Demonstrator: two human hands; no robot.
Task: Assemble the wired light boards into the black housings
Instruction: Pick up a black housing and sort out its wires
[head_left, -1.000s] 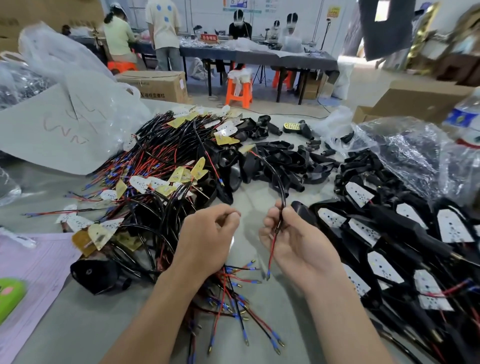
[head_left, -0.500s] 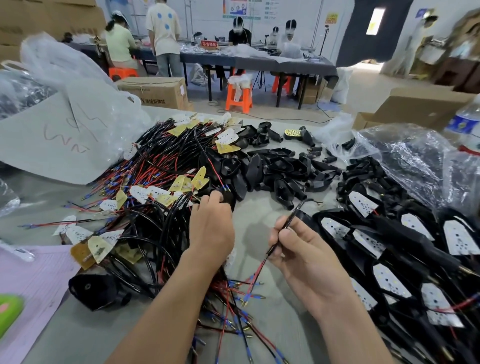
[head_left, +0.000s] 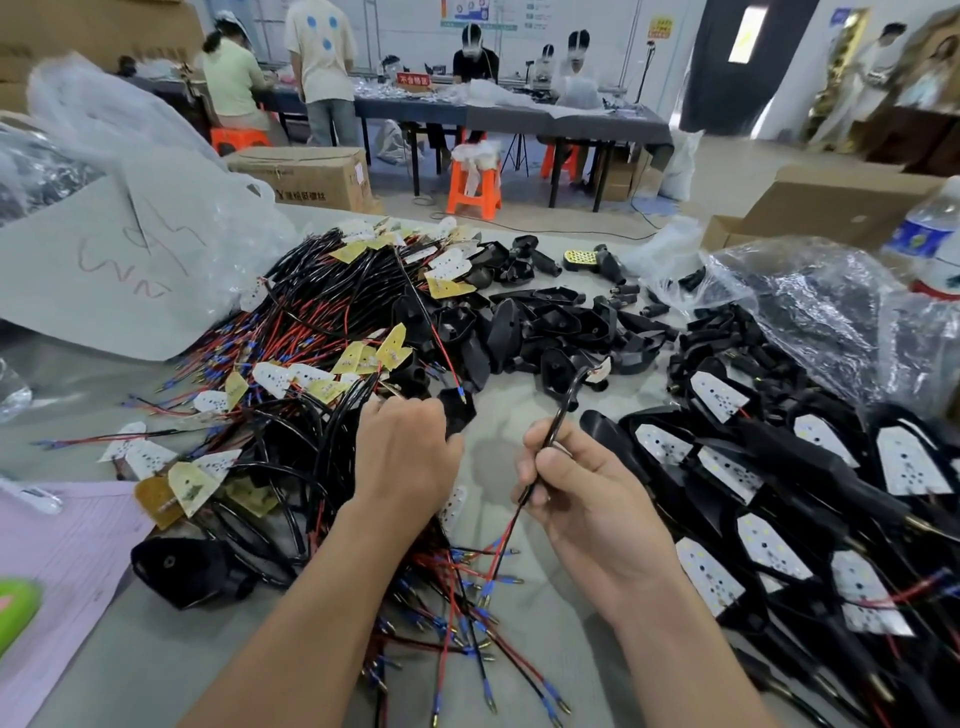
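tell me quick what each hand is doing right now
Left hand: at a black housing; its back hides the fingers, so a grip cannot be told.
Right hand: closed, pinching a black lead.

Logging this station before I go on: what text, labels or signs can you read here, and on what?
"不合格区": red sign on the far table.
"Y", then blurred Chinese print: cardboard box.
Pen scribble, unreadable: grey sheet.
Too small or blurred: bottle label, wall posters, yellow sign.
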